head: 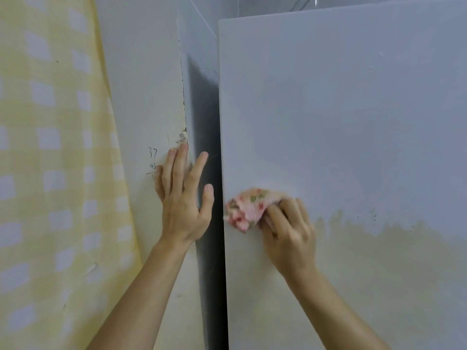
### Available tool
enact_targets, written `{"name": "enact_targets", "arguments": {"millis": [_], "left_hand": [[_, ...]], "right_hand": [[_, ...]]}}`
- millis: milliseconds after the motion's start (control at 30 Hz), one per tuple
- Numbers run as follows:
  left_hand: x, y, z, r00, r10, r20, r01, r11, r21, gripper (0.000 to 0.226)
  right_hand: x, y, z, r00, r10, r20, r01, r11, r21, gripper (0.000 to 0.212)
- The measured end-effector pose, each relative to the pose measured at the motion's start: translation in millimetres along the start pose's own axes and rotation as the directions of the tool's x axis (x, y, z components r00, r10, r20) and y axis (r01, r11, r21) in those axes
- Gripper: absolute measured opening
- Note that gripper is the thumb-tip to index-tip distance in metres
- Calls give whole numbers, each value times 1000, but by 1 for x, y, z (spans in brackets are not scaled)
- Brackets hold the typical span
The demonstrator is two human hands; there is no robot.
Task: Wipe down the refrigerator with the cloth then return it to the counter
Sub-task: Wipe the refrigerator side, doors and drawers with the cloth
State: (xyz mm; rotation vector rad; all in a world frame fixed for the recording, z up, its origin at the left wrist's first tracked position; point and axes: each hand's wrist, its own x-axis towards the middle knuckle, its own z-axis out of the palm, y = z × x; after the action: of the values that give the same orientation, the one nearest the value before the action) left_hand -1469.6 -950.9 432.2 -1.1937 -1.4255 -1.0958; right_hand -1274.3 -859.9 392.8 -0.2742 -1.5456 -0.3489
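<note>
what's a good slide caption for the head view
Right hand wipes the refrigerator side with a pink cloth; left hand braces on the wall.

Smooth matt refrigerator (341, 117) panel, soft patterned fabric cloth (246, 207), chipped painted wall (144, 97), woven checked curtain (50, 147)

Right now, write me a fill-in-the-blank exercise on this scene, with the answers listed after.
1. The right hand presses a bunched pink floral ____ against the refrigerator side.
2. The left hand rests open on the ____ beside the refrigerator.
3. A checked curtain hanging at far left is white and ____.
4. The cloth sits near the panel's ____ edge.

Answers: cloth; wall; yellow; left
</note>
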Motion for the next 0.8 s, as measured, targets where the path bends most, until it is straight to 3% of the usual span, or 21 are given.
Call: {"name": "enact_targets", "arguments": {"millis": [200, 267, 367, 533, 633, 800], "left_hand": [[-3, 5, -2, 1000, 15, 0, -15, 1000, 21, 58], [-3, 15, -1, 999, 32, -2, -32, 999, 1, 57], [-3, 31, 3, 998, 64, 2, -64, 998, -28, 57], [-9, 50, 15, 995, 96, 14, -96, 995, -13, 61], [-13, 55, 22, 996, 85, 3, -85, 996, -1, 60], [-9, 67, 24, 997, 53, -48, -54, 998, -25, 61]], "right_hand": [[-83, 6, -23, 935, -141, 324, 111, 988, 109, 21], [-57, 12, -29, 942, -146, 301, 118, 987, 109, 18], [13, 30, -35, 995, -32, 95, 32, 999, 2, 14], [52, 42, -28, 988, 111, -111, -119, 990, -72, 14], [1, 37, -31, 996, 60, -60, -62, 997, -37, 19], [-59, 44, -52, 970, -109, 219, 100, 994, 51, 18]]}}
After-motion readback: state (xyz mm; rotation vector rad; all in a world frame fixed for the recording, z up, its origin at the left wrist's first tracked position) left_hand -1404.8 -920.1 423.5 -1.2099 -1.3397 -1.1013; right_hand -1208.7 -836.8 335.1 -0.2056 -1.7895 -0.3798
